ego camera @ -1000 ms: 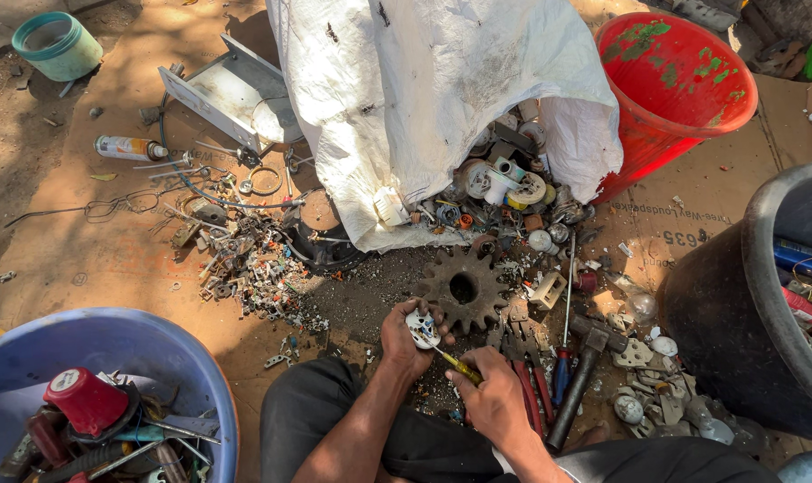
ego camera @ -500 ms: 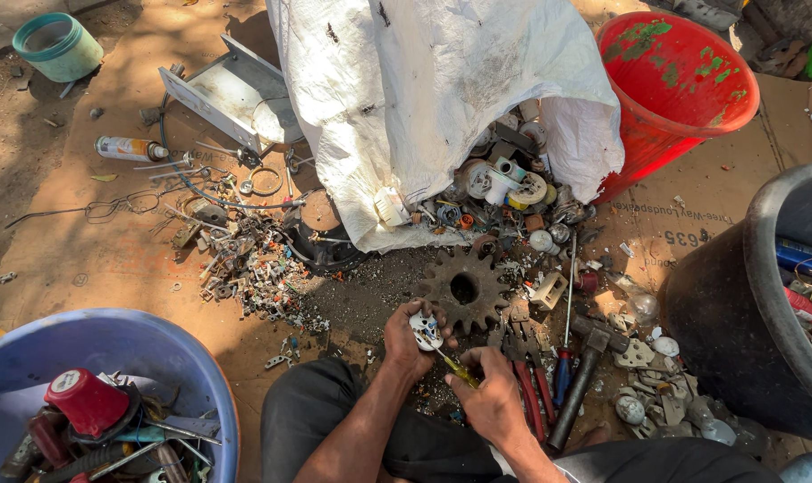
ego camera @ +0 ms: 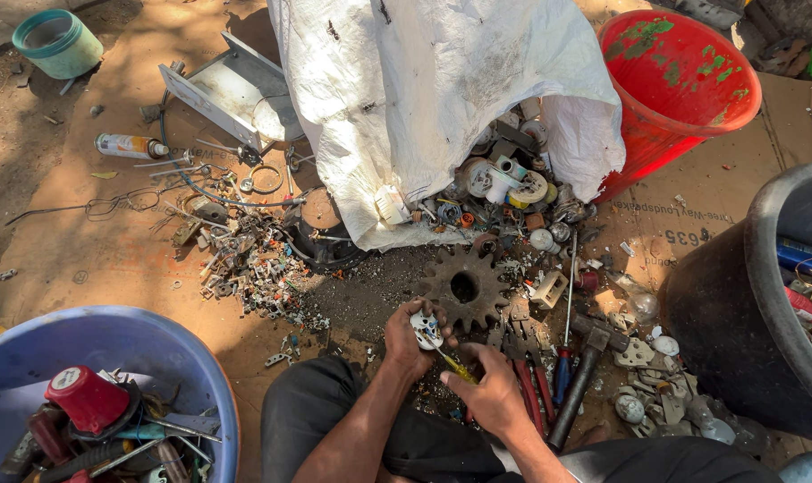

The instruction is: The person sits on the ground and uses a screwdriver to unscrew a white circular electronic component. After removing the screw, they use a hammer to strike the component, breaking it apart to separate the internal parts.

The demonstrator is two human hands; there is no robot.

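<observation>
My left hand (ego camera: 407, 341) grips a small white electrical fitting (ego camera: 424, 326) just above my lap. My right hand (ego camera: 493, 390) holds a yellow-handled screwdriver (ego camera: 454, 367) whose tip is set into that fitting. Right behind the hands a large rusty gear wheel (ego camera: 464, 287) lies flat on the ground. Red-handled pliers (ego camera: 527, 376), a second screwdriver (ego camera: 564, 351) and a hammer (ego camera: 585, 367) lie to the right of my right hand.
A white sack (ego camera: 442, 107) spills scrap parts behind the gear. A red bucket (ego camera: 683, 89) stands far right, a black tub (ego camera: 737, 304) near right, a blue basin (ego camera: 111, 358) with scrap near left. Small metal scrap (ego camera: 245, 259), a metal tray (ego camera: 227, 89) and a spray can (ego camera: 129, 145) lie left.
Both hands stay in place on the fitting and screwdriver, with only slight shifts of the fingers.
</observation>
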